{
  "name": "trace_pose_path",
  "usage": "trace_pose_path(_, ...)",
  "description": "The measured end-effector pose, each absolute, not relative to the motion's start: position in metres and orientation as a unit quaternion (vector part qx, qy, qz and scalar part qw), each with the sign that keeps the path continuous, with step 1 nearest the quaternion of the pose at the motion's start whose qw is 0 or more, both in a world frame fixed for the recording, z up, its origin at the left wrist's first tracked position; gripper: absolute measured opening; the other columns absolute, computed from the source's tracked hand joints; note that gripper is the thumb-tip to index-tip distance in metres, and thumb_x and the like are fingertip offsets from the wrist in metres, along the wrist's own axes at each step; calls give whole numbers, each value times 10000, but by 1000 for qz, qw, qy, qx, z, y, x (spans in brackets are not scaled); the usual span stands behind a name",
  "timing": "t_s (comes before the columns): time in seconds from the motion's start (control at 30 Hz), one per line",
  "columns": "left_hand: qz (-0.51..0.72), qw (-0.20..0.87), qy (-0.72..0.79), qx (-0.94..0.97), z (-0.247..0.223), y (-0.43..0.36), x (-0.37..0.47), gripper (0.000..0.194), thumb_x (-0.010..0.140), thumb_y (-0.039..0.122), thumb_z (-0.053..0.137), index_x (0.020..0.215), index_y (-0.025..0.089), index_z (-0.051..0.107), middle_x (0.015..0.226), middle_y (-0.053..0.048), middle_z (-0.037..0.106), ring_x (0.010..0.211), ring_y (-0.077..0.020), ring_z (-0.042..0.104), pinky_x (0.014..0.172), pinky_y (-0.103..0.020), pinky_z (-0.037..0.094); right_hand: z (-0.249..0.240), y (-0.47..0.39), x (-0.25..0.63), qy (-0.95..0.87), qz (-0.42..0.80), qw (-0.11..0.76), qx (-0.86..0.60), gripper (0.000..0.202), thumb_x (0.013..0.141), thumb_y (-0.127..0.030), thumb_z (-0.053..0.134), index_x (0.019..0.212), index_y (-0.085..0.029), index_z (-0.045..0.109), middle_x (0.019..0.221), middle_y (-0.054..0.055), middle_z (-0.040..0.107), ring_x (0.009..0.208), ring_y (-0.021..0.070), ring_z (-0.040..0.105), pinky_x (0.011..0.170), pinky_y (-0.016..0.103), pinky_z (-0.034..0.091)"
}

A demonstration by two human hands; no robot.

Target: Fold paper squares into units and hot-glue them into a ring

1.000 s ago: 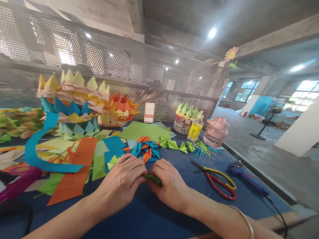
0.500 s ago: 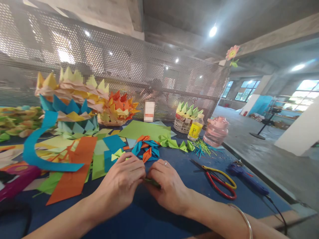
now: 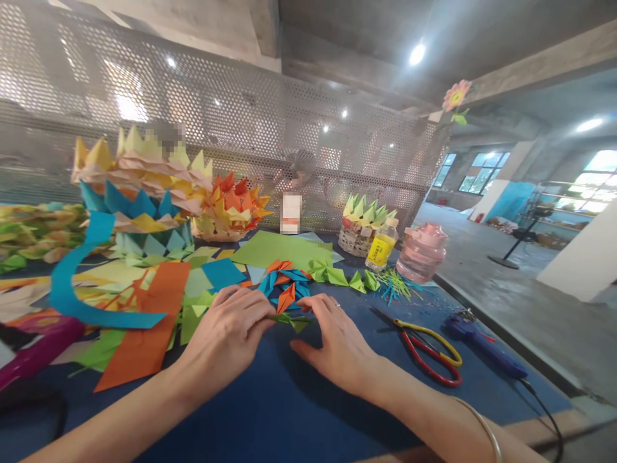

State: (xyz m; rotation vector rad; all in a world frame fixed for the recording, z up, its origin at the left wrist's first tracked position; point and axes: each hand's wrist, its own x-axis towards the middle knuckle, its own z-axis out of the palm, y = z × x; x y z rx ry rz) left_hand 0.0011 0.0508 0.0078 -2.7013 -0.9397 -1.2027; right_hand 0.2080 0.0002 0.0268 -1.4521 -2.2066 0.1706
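Note:
My left hand [image 3: 236, 328] pinches one end of a folded green paper piece [image 3: 294, 321] above the blue table. Bits of green paper also show at the back of that hand. My right hand [image 3: 335, 341] is spread beside the green piece, thumb apart from fingers; whether a fingertip touches its far end I cannot tell. Just behind both hands lies a cluster of folded blue and orange paper pieces [image 3: 286, 292]. Several folded green pieces [image 3: 332, 273] sit in a row to its right.
Scissors [image 3: 429, 347] with yellow and red handles and a blue hot glue gun [image 3: 486, 344] lie right. A drink bottle [image 3: 382, 247] and pink jug [image 3: 421, 254] stand behind. Paper sheets, a magenta tool [image 3: 48, 344] and layered paper baskets [image 3: 154, 238] occupy the left.
My right hand has opened and moved right, away from my left hand. The folded green piece, mostly hidden between the hands before, now shows at my left fingertips.

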Motion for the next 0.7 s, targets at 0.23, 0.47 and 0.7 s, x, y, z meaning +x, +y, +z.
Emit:
trace_pose_path(0.23, -354, 10, -329, -876, 3, 50, 1, 104, 936, 175, 513, 908, 207, 608, 880, -2, 652, 855, -206, 587, 858, -390, 344, 25, 7, 217, -803, 95, 233, -539, 293, 790, -135, 709, 1061, -155, 599, 1033, 81, 643, 973, 234, 587, 873, 391, 474)
trace_pose_path(0.47, -329, -3, -329, -885, 1, 48, 2, 91, 929, 167, 518, 948, 214, 593, 881, 0, 652, 841, -206, 584, 859, -407, 350, 21, 10, 221, -813, 86, 249, -520, 283, 799, -25, 647, 1045, -160, 615, 999, 62, 686, 956, 210, 614, 855, 343, 469)
trace_pose_path(0.7, -336, 8, -323, -885, 4, 46, 2, 154, 874, 144, 581, 1004, 226, 583, 949, -3, 675, 889, -215, 613, 904, -435, 349, 20, 12, 222, -818, 74, 247, -514, 220, 818, -16, 625, 984, -160, 629, 970, 54, 685, 934, 204, 610, 838, 334, 468)
